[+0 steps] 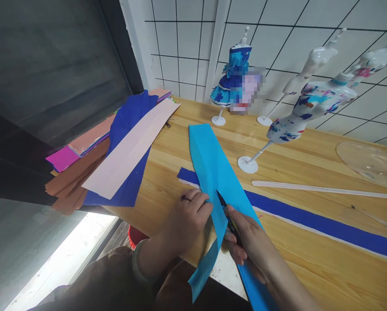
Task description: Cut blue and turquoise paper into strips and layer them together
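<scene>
A long light-blue sheet [212, 160] lies across the table, its near end hanging past the front edge. My right hand [245, 237] is closed on dark scissors [232, 224], whose pointed blades are in the blue sheet. A narrow strip [208, 263] of the same blue, partly cut from the sheet, hangs down between my hands. My left hand [191, 216] is closed at the sheet's left edge, pinching the blue material beside the cut. Under the sheet runs a dark-blue strip [309, 217] with a white edge, showing on both sides.
Brown, pink and dark-blue sheets [131, 168] are piled at the left. Small white mannequins [319, 103] and one in a blue dress [235, 73] stand at the back. A white strip [322, 189] and a clear round object [368, 162] lie at the right.
</scene>
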`<action>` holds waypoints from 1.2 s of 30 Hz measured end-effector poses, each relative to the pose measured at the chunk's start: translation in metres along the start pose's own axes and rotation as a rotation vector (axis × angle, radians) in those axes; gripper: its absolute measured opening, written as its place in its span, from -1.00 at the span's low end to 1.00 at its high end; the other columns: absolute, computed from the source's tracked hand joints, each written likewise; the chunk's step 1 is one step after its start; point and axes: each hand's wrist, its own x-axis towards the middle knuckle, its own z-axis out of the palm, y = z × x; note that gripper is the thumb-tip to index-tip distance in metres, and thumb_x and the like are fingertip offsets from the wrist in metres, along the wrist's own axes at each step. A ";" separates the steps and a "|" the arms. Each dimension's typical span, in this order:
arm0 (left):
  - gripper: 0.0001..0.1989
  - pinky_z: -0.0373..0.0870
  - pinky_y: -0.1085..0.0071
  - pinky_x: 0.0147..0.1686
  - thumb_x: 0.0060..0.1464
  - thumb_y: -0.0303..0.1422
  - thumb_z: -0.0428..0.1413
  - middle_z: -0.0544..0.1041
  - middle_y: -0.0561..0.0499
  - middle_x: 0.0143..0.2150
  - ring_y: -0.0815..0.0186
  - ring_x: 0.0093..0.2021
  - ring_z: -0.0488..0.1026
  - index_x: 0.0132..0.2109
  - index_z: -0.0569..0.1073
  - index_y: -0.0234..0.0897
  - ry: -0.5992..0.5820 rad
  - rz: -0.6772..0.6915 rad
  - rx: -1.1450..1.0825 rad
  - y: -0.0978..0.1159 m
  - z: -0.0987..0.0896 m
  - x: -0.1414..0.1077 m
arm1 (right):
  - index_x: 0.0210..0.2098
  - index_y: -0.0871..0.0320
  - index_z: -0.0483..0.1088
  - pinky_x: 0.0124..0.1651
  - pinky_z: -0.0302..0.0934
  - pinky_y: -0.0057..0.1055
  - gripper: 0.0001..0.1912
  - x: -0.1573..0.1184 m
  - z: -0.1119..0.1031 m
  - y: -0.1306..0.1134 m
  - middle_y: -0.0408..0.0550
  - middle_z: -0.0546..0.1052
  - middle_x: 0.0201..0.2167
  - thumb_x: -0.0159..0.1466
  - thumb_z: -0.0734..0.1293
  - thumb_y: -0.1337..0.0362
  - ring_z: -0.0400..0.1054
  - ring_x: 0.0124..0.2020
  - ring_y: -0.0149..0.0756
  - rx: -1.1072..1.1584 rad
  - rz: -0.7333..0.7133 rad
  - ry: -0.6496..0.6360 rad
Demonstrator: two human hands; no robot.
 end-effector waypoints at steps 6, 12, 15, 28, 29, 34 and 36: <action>-0.80 0.32 0.24 -0.18 0.16 -0.53 -0.09 0.43 -0.11 -0.28 0.18 -0.13 0.32 -0.30 0.41 -0.34 0.008 0.000 -0.007 0.001 -0.002 0.001 | -0.57 0.12 0.12 -0.83 -0.14 -0.58 -0.55 0.000 0.000 0.001 -0.34 0.18 -0.77 0.15 0.24 -0.12 -0.10 -0.87 -0.61 -0.017 0.007 0.017; -0.79 0.33 0.26 -0.17 0.18 -0.53 -0.11 0.42 -0.09 -0.28 0.21 -0.11 0.32 -0.32 0.40 -0.32 0.005 0.001 0.023 0.000 -0.002 0.001 | -0.55 0.11 0.10 -0.82 -0.18 -0.60 -0.57 -0.001 -0.001 0.002 -0.36 0.17 -0.77 0.14 0.26 -0.10 -0.10 -0.86 -0.62 0.004 0.021 0.032; -0.80 0.33 0.26 -0.17 0.17 -0.53 -0.10 0.43 -0.10 -0.25 0.22 -0.10 0.33 -0.31 0.40 -0.32 0.003 0.006 0.020 0.000 -0.001 0.000 | -0.57 0.11 0.11 -0.82 -0.17 -0.60 -0.56 -0.001 -0.002 0.002 -0.36 0.16 -0.77 0.14 0.26 -0.10 -0.11 -0.86 -0.62 -0.008 0.004 0.028; -0.82 0.32 0.25 -0.15 0.17 -0.53 -0.08 0.43 -0.09 -0.23 0.21 -0.10 0.32 -0.27 0.42 -0.33 0.004 0.003 -0.012 0.000 -0.002 -0.001 | -0.53 0.13 0.15 -0.82 -0.13 -0.61 -0.60 0.000 -0.002 -0.004 -0.35 0.18 -0.75 0.19 0.25 -0.05 -0.09 -0.85 -0.62 0.008 0.013 0.009; -0.82 0.31 0.25 -0.14 0.17 -0.53 -0.08 0.43 -0.09 -0.23 0.21 -0.10 0.32 -0.27 0.41 -0.33 0.012 0.006 -0.013 -0.001 -0.001 -0.001 | -0.55 0.13 0.14 -0.81 -0.13 -0.61 -0.60 0.001 -0.001 -0.005 -0.35 0.18 -0.75 0.19 0.24 -0.04 -0.09 -0.85 -0.62 -0.003 0.011 0.008; -0.84 0.31 0.26 -0.14 0.16 -0.53 -0.07 0.44 -0.09 -0.23 0.20 -0.10 0.32 -0.27 0.41 -0.32 0.051 0.008 -0.004 -0.001 0.001 -0.002 | -0.58 0.12 0.12 -0.82 -0.11 -0.60 -0.59 0.004 0.002 -0.011 -0.34 0.19 -0.76 0.20 0.24 -0.02 -0.06 -0.86 -0.61 -0.037 0.009 0.033; -0.84 0.31 0.26 -0.15 0.16 -0.52 -0.07 0.44 -0.09 -0.24 0.21 -0.10 0.33 -0.28 0.40 -0.32 0.046 0.012 0.009 -0.001 0.001 -0.002 | -0.59 0.13 0.14 -0.82 -0.10 -0.60 -0.59 0.006 0.003 -0.012 -0.34 0.20 -0.76 0.20 0.24 -0.03 -0.06 -0.86 -0.61 -0.044 -0.004 0.040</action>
